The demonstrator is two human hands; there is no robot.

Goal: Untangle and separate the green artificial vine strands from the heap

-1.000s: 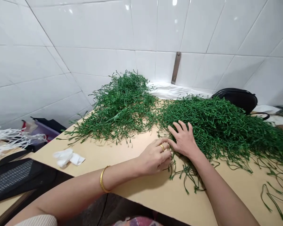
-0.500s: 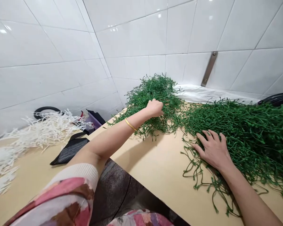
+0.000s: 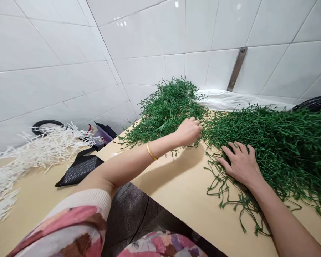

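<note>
Left hand (image 3: 188, 132) is curled, knuckles up, fingers bunched, at the join between two heaps of green artificial vine strands. Fingertips are hidden, so cannot tell if it has hold of any strands. Gold bangle (image 3: 150, 151) on the left wrist. Right hand (image 3: 240, 165) is fully open, fingers spread, palm down on the right heap (image 3: 280, 150), not visibly gripping anything. Loose strand ends from that heap trail toward 6 o'clock onto the pale wood tabletop (image 3: 171, 200). The other heap (image 3: 166, 107) sits at 11 o'clock from the right hand, touching the right heap.

Containers: black handbag (image 3: 314, 103) at 2 o'clock, cut off by the frame edge behind the right heap, contents not visible. Purple and black box (image 3: 103, 134) at 10 o'clock past the table edge, contents cannot tell. Flat black mesh pouch (image 3: 80, 170) on the table at 9 o'clock. Further left, a pile of white fibrous strands (image 3: 40, 153). White sheet (image 3: 238, 100) lies along the tiled wall (image 3: 149, 35), below a steel bracket (image 3: 237, 69).
</note>
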